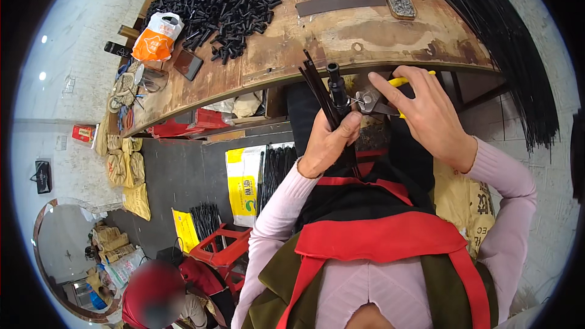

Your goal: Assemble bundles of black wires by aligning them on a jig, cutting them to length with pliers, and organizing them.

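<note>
Head view: the left hand (332,143) is closed round a bundle of thin black rods (312,88), with the thumb pressed over the front and the fingers curled behind. A black tube (336,85) stands upright beside the rods at the same hand, its open end upward. The right hand (434,119) grips pliers (367,102) with yellow handles, the handles spread apart; its thumb reaches left above the metal head and its fingers curl over the far handle. The head sits just right of the tube, at a thin silvery wire (353,100); whether the jaws pinch it cannot be told.

The left forearm rises from the near side, slanting right, wrist fairly straight. The right elbow is out to the right, the forearm bending back left. Both hands meet just near of the wooden table's edge (280,80), where black tube pieces (222,3) are heaped far left.
</note>
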The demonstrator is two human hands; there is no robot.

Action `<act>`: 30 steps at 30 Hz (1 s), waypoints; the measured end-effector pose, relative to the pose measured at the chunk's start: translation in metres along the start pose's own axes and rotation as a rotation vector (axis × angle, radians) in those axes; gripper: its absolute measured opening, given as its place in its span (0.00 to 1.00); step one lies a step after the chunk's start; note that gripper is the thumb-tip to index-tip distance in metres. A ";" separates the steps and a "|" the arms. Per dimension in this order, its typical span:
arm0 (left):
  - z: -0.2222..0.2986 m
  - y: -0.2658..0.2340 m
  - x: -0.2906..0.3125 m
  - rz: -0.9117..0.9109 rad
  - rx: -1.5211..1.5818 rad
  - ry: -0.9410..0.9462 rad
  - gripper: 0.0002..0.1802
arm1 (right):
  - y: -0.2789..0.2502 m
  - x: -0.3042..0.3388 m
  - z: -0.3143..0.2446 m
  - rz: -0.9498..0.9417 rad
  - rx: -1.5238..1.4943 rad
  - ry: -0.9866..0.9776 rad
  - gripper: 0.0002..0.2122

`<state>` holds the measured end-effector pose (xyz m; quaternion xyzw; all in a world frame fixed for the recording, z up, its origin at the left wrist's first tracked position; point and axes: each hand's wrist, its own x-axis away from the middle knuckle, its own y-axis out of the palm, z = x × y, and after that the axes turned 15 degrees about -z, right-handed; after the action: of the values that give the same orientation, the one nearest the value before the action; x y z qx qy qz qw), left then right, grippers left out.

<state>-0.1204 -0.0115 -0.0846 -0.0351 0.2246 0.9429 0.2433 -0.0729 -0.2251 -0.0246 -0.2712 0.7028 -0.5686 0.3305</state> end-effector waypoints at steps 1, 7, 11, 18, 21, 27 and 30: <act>0.000 0.002 -0.001 0.000 -0.003 -0.001 0.12 | -0.001 0.000 0.000 0.045 0.040 -0.007 0.32; -0.001 0.004 0.000 0.020 -0.007 -0.006 0.12 | -0.001 0.004 0.003 0.007 0.098 -0.005 0.32; -0.003 0.005 -0.002 -0.039 -0.030 0.011 0.11 | -0.024 0.003 0.022 -0.103 0.058 -0.124 0.28; 0.001 0.001 0.019 -0.132 0.044 -0.032 0.14 | -0.050 0.008 -0.011 -0.814 -1.133 0.165 0.24; 0.002 0.003 0.016 -0.112 0.051 -0.071 0.14 | -0.027 0.023 -0.010 -0.342 -0.641 0.001 0.23; 0.003 0.002 0.002 0.132 -0.019 -0.009 0.14 | -0.033 0.005 0.001 -0.043 -0.049 -0.187 0.21; 0.010 0.007 0.008 0.036 -0.013 0.022 0.22 | -0.055 0.002 -0.004 -0.858 -1.334 0.186 0.17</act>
<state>-0.1306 -0.0087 -0.0746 -0.0432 0.2215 0.9482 0.2236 -0.0766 -0.2352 0.0298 -0.6101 0.7538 -0.1260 -0.2091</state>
